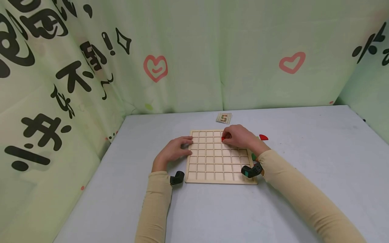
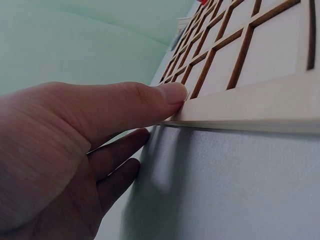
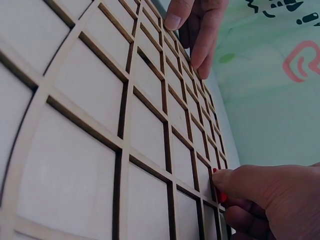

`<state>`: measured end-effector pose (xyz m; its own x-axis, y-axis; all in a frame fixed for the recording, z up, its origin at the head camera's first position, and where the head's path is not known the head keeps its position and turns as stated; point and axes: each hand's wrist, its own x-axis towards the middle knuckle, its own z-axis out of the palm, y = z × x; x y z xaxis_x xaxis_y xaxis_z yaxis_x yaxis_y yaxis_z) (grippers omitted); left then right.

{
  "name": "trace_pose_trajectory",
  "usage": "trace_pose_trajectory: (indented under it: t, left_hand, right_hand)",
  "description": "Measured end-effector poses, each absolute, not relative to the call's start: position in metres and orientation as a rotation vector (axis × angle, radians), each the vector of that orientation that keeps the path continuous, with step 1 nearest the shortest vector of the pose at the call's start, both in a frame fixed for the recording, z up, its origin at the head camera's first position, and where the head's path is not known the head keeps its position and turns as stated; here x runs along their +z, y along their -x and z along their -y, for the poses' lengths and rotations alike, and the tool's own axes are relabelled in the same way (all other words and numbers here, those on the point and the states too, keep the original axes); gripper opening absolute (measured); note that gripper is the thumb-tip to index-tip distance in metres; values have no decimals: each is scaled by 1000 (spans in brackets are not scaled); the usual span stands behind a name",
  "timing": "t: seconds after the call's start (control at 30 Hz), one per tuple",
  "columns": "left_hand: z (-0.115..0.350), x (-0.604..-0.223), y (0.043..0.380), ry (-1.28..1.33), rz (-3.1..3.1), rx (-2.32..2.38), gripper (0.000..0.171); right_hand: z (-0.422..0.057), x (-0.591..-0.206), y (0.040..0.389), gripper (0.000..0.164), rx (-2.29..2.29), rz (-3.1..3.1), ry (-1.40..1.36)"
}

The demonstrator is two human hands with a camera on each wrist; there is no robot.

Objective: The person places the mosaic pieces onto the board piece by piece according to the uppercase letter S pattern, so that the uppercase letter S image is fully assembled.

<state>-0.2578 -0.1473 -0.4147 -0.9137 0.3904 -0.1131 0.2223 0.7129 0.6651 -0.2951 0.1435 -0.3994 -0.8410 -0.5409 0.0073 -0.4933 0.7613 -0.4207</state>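
Note:
A wooden grid board (image 1: 201, 167) with square cells lies on the table. My left hand (image 1: 174, 150) rests at its left edge, the fingers fairly straight. In the left wrist view the thumb (image 2: 172, 93) touches the board's rim. My right hand (image 1: 240, 135) pinches a small red piece (image 1: 223, 138) over the upper part of the grid. The right wrist view shows this red piece (image 3: 220, 186) between thumb and fingers, against the grid bars; its full shape is hidden by the fingers.
A small card (image 1: 223, 117) with a grid and a brown figure lies behind the board. To the right of the board are a red piece (image 1: 263, 137) and a green piece (image 1: 253, 157), partly covered by my right arm. A printed green curtain (image 1: 188, 91) hangs along the table's back edge.

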Motion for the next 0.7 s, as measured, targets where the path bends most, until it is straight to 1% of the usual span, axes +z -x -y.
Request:
trace_pose_trajectory:
  t: [0.13, 0.3, 0.47, 0.7]
  left_hand:
    - [147, -414, 258, -490, -2678, 988, 50]
    - [146, -414, 258, -480, -2669, 996, 51]
    - [145, -415, 259, -481, -2667, 988, 51]
    - [145, -412, 257, -471, -2668, 983, 50]
  right_hand:
    - [-143, -399, 294, 14, -640, -2839, 833]
    - [-149, -397, 292, 22, -688, -2830, 763]
    - [-169, -389, 289, 31, -776, -2860, 624]
    - [-201, -376, 275, 36, -856, -2925, 463]
